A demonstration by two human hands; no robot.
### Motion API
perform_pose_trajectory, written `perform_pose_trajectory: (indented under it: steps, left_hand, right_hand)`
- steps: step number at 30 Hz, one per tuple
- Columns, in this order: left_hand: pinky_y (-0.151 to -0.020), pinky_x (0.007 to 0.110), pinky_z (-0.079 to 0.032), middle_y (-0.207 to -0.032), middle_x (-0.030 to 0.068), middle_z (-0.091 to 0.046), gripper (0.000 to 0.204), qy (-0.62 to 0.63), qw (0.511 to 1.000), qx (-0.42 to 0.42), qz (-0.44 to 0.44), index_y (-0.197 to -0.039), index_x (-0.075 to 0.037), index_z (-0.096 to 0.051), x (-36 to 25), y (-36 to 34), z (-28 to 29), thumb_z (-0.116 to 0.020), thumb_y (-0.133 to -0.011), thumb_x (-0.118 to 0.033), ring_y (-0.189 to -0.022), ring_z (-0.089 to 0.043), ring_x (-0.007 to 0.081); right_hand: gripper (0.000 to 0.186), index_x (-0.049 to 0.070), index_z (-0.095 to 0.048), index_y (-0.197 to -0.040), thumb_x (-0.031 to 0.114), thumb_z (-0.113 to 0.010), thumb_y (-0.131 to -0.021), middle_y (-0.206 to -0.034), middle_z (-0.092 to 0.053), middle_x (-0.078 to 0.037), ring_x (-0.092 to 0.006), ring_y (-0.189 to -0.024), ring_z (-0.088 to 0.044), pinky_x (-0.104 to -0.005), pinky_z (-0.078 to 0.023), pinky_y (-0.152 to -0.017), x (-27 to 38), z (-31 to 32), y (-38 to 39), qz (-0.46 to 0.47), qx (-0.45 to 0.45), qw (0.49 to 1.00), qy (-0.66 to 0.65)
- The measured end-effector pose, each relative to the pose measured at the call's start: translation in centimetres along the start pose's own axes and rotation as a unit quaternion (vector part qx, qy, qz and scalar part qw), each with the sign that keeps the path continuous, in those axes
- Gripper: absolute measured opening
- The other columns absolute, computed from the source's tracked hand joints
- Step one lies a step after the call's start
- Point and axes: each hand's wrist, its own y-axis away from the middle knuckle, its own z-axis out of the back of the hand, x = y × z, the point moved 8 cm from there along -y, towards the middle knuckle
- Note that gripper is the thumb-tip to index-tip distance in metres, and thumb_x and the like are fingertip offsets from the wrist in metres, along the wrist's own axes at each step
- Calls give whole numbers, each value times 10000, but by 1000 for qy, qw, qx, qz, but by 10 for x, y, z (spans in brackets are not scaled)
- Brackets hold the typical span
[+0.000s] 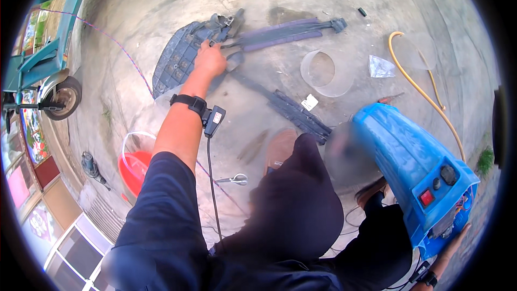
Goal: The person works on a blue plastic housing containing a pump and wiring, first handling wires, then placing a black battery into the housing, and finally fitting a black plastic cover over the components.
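Observation:
My left hand (210,58) reaches forward onto a grey-black plastic backpack frame (175,60), fingers bent around part of its straps and buckles. Padded straps (285,31) stretch rightward from the frame across the ground. At the lower right, my right hand (453,243) grips the bottom end of a blue plastic tank (401,151), which has a red switch, dark knobs and exposed wires. The fingers of that hand are partly hidden behind the tank. A second dark padded strap (299,116) lies between the frame and the tank.
Around me are a red bucket (134,177), scissors (237,179), a clear plastic ring (318,73), a small bag (381,66), a yellow hose (420,89), a power tool (91,167) and a teal vehicle (37,64). A grey blurred patch hides what is beside the tank.

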Motion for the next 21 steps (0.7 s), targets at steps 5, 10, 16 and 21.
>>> perform_pose_trajectory:
  steps: [5, 10, 16, 21]
  left_hand:
    - [-1193, 475, -429, -1606, 260, -418, 582, 5, 999, 29, -13, -1519, -110, -572, -11, 5, -2, -672, -961, -241, -1429, -488, 441]
    - [-1133, 478, -485, -1553, 195, -457, 509, -17, 1000, 1, -3, -1499, -168, -594, 5, 0, -3, -609, -991, -202, -1380, -532, 401]
    - [-1005, 489, -544, -1339, 249, -638, 363, 103, 982, -156, -41, -1310, -93, -715, -6, 29, 25, -659, -974, -220, -1162, -667, 413]
    - [-822, 404, -573, -1131, 144, -714, 229, 253, 953, -167, -6, -1171, -51, -726, 6, 46, 41, -700, -981, -176, -993, -738, 289]
  right_hand:
    - [943, -55, -260, -1654, 681, -405, -1082, -1660, -384, -157, -281, -1512, -394, -410, -269, -1274, -1, 3, 6, -7, -8, 1000, 9]
    - [929, -45, -270, -1653, 676, -404, -1084, -1659, -389, -151, -278, -1509, -406, -412, -275, -1273, 3, -24, 25, -28, -7, 999, -23]
    - [877, -44, -268, -1655, 634, -380, -1110, -1658, -395, -139, -268, -1507, -410, -412, -273, -1276, 7, -24, 30, -13, -6, 998, -61]
    - [882, -43, -223, -1668, 624, -380, -1112, -1716, -314, -152, -270, -1569, -320, -401, -203, -1301, 3, -24, 27, 37, -17, 998, -38]
